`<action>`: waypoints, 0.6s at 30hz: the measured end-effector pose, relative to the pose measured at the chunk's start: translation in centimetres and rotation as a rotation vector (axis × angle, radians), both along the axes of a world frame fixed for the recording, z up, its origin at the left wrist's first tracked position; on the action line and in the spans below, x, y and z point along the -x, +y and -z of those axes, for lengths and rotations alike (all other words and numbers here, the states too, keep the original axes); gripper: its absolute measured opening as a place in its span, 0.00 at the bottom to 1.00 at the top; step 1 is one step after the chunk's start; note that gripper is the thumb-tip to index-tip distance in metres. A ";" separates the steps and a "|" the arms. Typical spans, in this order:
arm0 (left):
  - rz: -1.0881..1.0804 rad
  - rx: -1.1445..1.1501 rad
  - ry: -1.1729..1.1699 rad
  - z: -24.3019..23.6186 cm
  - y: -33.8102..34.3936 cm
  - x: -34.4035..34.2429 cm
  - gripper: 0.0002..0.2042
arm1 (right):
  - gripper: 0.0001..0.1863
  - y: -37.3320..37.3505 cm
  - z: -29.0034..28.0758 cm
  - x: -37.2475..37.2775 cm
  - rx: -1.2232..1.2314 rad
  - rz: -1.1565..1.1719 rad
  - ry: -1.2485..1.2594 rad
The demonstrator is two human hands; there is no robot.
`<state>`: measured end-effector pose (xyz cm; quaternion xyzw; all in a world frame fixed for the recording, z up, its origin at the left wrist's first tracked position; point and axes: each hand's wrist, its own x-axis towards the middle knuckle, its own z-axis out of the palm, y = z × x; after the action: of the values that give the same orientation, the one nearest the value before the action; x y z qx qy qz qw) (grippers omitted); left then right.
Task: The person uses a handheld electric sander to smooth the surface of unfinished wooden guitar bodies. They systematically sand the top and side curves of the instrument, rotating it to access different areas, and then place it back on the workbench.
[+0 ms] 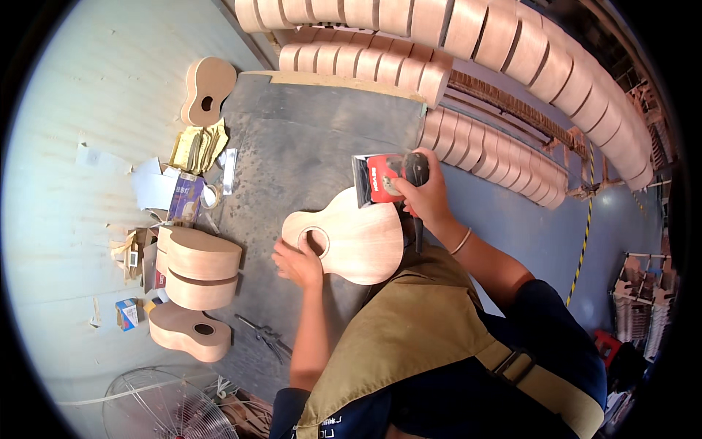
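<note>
A: Where is the guitar body [373, 249]?
B: In front of the person, over the near part of the grey table [314, 139], its round sound hole facing up. Its wide end lies close to the tan apron [398, 322]; I can't tell how much of it rests on the table.
A: And the left hand [300, 262]?
B: At the sound hole, its fingers clamped on the guitar body, between the hole and the nearby edge.
A: The right one?
B: The right hand [424, 192] has its fingers closed around a red and black power sander [385, 178]. That sits at the far edge of the wide end, overlapping it in view; whether they touch, I can't tell.
A: What's along the left side?
B: Two stacked bodies [201, 267], with another body [183, 329] just nearer. Beyond them come a purple box [184, 199], a tape roll [211, 196] beside it, a yellow stack of sheets [197, 148] and a far body [208, 89].
</note>
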<state>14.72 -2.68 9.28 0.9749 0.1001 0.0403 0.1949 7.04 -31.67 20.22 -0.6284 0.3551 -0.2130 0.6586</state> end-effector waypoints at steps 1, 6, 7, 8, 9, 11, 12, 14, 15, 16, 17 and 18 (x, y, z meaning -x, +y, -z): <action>0.003 0.000 -0.007 0.0 0.0 0.0 0.34 | 0.32 0.1 -0.3 0.2 -0.005 -0.021 -0.012; 0.001 0.029 -0.013 0.5 0.2 0.0 0.32 | 0.31 2.1 -1.8 4.4 -0.019 -0.053 -0.035; 0.003 0.032 -0.012 0.5 0.3 0.0 0.32 | 0.31 2.2 -1.9 5.2 -0.056 -0.040 0.004; 0.006 0.032 -0.008 0.4 0.3 0.0 0.32 | 0.31 2.1 -1.9 5.7 -0.096 -0.024 0.045; 0.008 0.033 -0.005 0.3 0.4 0.0 0.32 | 0.32 1.7 -1.2 5.5 -0.078 -0.026 0.029; 0.017 0.024 -0.007 0.2 0.3 0.0 0.32 | 0.32 0.7 -1.0 3.9 -0.100 -0.020 0.062; 0.016 0.019 -0.009 0.2 0.3 0.0 0.32 | 0.32 0.1 -1.0 2.6 -0.111 -0.024 0.077; 0.018 0.006 -0.006 0.0 0.2 0.1 0.33 | 0.34 -1.3 -0.9 -0.1 -0.046 -0.114 0.085; 0.015 0.002 -0.003 -0.2 0.1 0.1 0.33 | 0.34 -1.9 -0.4 -1.4 -0.015 -0.170 0.074; 0.015 0.009 -0.007 -0.3 0.0 0.1 0.32 | 0.34 -2.4 -0.2 -2.7 0.015 -0.227 0.063; 0.012 0.013 -0.009 -0.4 0.0 0.2 0.32 | 0.36 -2.8 0.0 -4.0 0.060 -0.295 0.072; 0.004 0.020 -0.013 -0.5 0.0 0.3 0.32 | 0.35 -3.1 -0.2 -5.3 0.067 -0.362 0.084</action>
<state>14.42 -2.70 9.75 0.9728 0.0973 0.0452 0.2053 12.32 -34.72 20.39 -0.7118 0.2560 -0.0761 0.6496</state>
